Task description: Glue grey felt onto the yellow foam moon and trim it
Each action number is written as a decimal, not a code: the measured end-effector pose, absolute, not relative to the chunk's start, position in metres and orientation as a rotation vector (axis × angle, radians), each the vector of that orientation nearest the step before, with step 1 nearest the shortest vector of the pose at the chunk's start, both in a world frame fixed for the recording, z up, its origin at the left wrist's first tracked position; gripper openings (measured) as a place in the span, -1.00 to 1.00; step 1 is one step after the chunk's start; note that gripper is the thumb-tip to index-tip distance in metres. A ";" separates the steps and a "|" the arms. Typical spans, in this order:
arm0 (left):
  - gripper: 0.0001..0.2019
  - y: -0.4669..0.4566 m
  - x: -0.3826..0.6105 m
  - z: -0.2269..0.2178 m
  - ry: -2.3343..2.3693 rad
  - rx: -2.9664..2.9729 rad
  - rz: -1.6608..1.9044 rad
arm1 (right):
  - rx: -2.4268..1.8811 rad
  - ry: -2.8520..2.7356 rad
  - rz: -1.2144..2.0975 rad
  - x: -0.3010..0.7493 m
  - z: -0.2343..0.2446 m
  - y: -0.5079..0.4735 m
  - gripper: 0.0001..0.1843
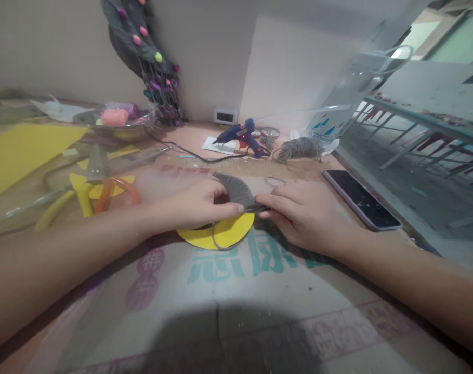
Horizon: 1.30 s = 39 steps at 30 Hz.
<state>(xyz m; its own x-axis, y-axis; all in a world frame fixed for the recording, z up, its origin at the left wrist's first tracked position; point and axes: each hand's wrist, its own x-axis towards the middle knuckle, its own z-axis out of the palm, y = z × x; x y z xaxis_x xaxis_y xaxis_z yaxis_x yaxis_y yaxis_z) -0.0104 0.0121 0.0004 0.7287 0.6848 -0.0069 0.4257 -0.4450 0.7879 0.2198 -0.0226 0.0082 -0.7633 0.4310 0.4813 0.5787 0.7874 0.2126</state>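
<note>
Yellow card (236,228), frame centre, seems midway through wrapping: left fingers (232,209) grip its grey yarn wrap (240,190), right fingers (274,202) pinch its right end; another turn calls for even tension.

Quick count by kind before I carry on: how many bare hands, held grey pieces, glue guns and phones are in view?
Hands: 2 (left hand, right hand)
Held grey piece: 1
Glue gun: 1
Phone: 1
Total: 5
</note>
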 end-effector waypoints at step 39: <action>-0.64 0.013 -0.011 0.000 0.926 2.127 0.349 | -0.720 -2.606 -0.507 0.224 0.006 -0.018 -0.75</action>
